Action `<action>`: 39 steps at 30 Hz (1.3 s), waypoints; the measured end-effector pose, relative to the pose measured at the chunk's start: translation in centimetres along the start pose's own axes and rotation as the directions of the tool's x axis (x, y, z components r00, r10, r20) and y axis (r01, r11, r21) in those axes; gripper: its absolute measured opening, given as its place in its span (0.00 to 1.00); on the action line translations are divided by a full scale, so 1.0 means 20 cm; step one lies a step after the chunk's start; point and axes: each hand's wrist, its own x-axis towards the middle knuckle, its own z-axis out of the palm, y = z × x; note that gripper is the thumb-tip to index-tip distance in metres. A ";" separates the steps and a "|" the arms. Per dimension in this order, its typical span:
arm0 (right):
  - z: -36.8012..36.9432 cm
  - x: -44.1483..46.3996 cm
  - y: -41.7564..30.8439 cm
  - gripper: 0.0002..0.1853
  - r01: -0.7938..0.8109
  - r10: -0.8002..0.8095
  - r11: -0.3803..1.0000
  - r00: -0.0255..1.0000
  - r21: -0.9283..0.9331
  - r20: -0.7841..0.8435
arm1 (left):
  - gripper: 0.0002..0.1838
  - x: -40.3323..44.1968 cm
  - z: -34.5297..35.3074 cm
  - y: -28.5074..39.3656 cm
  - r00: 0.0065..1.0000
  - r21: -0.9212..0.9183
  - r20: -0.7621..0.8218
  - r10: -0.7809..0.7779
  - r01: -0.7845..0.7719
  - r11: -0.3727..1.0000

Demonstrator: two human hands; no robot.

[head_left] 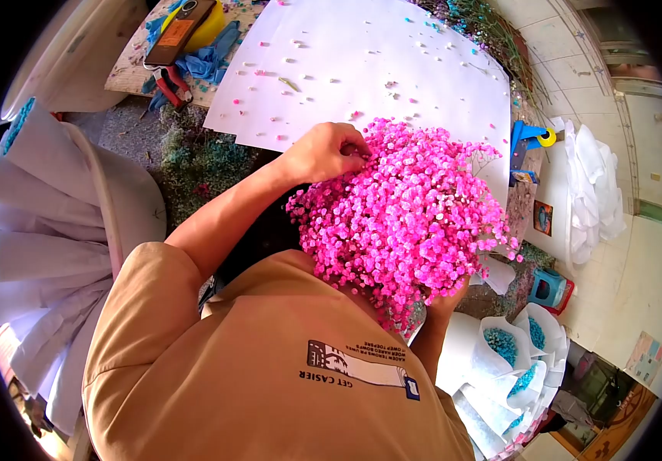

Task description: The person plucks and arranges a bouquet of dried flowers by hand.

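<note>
A large bunch of bright pink baby's breath (408, 215) fills the middle of the view, close to my chest. My left hand (327, 154) is closed, its thumb and fingers pinched at the bunch's upper left edge among the small blooms. What exactly lies between those fingertips is hard to see. Under the lower right side of the bunch, my right hand (448, 301) supports it; blossoms cover most of its fingers, and the stems are hidden. White paper sheets (316, 69) lie on the table beyond, sprinkled with loose pink, white and blue petals.
At upper left are a phone (181, 31), blue gloves (212, 60) and red-handled pruners (168, 84). Paper-wrapped bundles (46, 238) stand in a bin at left. Wrapped blue flowers (500, 346) stand at lower right, near a blue stool (548, 288). A tape dispenser (531, 137) sits at the table's right edge.
</note>
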 end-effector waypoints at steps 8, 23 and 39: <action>-0.01 0.00 0.01 0.45 0.031 -0.031 0.999 1.000 -0.036 -0.001 | 0.11 0.01 0.05 -0.07 0.998 -0.206 -0.056 -0.034 0.021 0.978; -0.01 0.01 0.01 0.46 0.013 -0.013 1.000 1.000 -0.027 0.010 | 0.17 -0.11 0.06 -0.03 0.983 -0.043 -0.086 -0.163 0.160 0.986; -0.01 0.00 0.02 0.48 0.043 -0.041 0.998 0.999 -0.042 0.032 | 0.11 -0.08 0.03 0.06 0.993 -0.261 -0.108 -0.056 0.026 0.965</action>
